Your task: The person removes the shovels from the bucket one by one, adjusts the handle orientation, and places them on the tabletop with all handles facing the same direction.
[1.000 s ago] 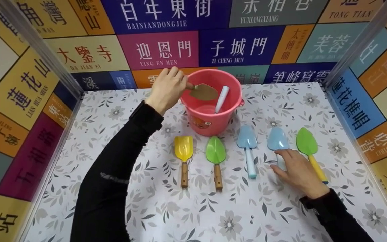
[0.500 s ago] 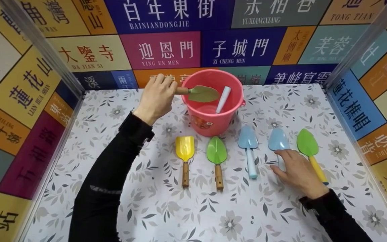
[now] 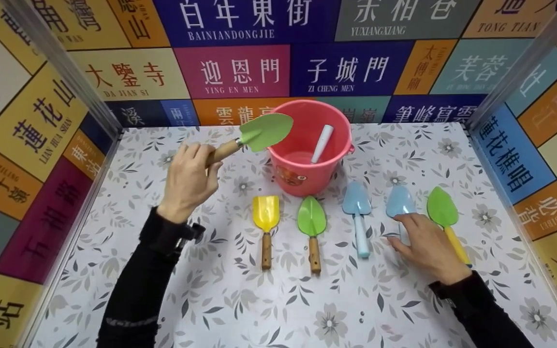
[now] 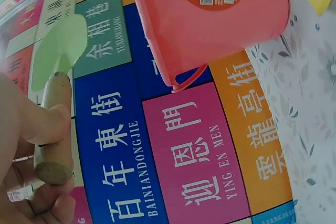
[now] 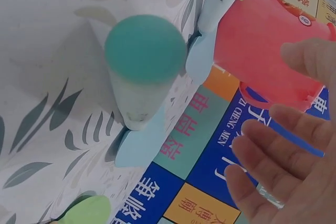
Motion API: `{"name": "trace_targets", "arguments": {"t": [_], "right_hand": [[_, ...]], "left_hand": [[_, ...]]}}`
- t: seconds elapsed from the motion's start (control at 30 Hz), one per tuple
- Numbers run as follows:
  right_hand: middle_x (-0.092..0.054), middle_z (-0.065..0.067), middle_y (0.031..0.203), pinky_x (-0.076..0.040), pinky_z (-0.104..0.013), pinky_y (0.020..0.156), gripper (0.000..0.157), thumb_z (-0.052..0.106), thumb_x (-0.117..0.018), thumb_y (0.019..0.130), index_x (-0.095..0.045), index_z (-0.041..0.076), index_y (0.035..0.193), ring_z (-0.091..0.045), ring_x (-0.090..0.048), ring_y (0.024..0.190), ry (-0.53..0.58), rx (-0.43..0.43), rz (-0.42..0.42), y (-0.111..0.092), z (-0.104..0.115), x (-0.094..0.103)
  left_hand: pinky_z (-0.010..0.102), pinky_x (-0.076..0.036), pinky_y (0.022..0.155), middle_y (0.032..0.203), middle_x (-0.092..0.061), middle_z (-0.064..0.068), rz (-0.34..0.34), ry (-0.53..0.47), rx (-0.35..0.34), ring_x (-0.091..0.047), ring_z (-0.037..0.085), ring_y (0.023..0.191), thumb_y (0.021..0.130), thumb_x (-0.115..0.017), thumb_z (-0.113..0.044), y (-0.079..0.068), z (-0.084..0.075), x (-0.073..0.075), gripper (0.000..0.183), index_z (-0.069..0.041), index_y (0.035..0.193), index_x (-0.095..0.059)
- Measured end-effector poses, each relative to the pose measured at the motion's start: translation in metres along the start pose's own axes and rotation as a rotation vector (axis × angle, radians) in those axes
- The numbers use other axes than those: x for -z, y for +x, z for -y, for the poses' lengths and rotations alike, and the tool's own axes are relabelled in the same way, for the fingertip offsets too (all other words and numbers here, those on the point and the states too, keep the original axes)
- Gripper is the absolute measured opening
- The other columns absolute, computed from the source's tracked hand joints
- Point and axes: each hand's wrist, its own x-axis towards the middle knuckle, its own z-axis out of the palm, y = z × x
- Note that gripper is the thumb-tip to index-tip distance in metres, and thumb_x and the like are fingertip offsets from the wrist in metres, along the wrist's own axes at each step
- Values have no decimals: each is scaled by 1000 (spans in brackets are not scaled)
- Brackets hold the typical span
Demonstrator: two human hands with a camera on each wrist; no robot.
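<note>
In the head view my left hand (image 3: 189,179) grips the wooden handle of a green trowel (image 3: 266,131), its blade tilted up and overlapping the left rim of a pink bucket (image 3: 302,176). The left wrist view shows thumb and fingers around the handle of that trowel (image 4: 60,51). My right hand (image 3: 428,246) hovers over the handle of a light blue trowel (image 3: 401,200), hiding much of it. In the right wrist view the fingers of the right hand (image 5: 283,156) are relaxed and apart from that trowel's teal-ended handle (image 5: 144,51). A pale handle (image 3: 322,144) leans inside the bucket.
In front of the bucket lie a yellow shovel (image 3: 265,212), a wooden-handled green trowel (image 3: 312,215) and another light blue trowel (image 3: 357,198). A yellow-handled green trowel (image 3: 442,205) lies at the right. Printed walls (image 3: 240,70) enclose the flowered tabletop (image 3: 240,309) behind and at both sides.
My left hand has drawn back left and toward me from above the bucket, bringing the green trowel out with its blade now tilted up. My right hand stays nearly still.
</note>
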Motion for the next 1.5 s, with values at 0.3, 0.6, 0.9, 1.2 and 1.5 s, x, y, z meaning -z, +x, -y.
{"name": "trace_targets", "arguments": {"t": [0.3, 0.6, 0.9, 1.2, 1.5], "right_hand": [[-65, -17, 102, -55, -47, 73, 45, 19, -83, 79, -62, -2, 113, -36, -64, 89, 31, 111, 9, 12, 13, -12], [-65, -13, 99, -56, -46, 72, 41, 20, -83, 77, -64, 0, 108, -33, -65, 87, 38, 236, -44, 28, 27, -26], [-64, -12, 102, -56, -44, 77, 42, 25, -82, 80, -65, 0, 110, -30, -64, 89, 39, 281, 28, 36, 40, -35], [-65, -13, 103, -56, -45, 80, 43, 27, -81, 81, -64, 2, 111, -30, -64, 92, 37, 255, 78, 36, 44, -39], [-65, -13, 104, -56, -46, 83, 43, 27, -82, 82, -65, 2, 112, -30, -64, 95, 33, 228, 117, 34, 46, -40]], "left_hand": [[47, -49, 71, 82, -64, 18, -112, -83, 173, -58, 36, 75, 80, -78, -2, -78, -2, 11, 23, 7, 97, -66], [48, -48, 62, 75, -64, 15, -147, -99, 285, -58, 32, 65, 78, -79, 0, -129, -10, 10, 20, 6, 92, -67], [44, -51, 56, 70, -65, 10, -21, -96, 491, -61, 26, 59, 79, -79, 0, -166, -11, 3, 14, 3, 86, -68], [44, -52, 58, 69, -67, 7, 121, -122, 648, -63, 26, 60, 83, -76, -7, -188, -15, -9, 9, -1, 83, -69], [43, -54, 53, 68, -67, 7, 163, -134, 655, -62, 25, 57, 84, -75, -9, -198, -14, -25, 11, -1, 81, -68]]}}
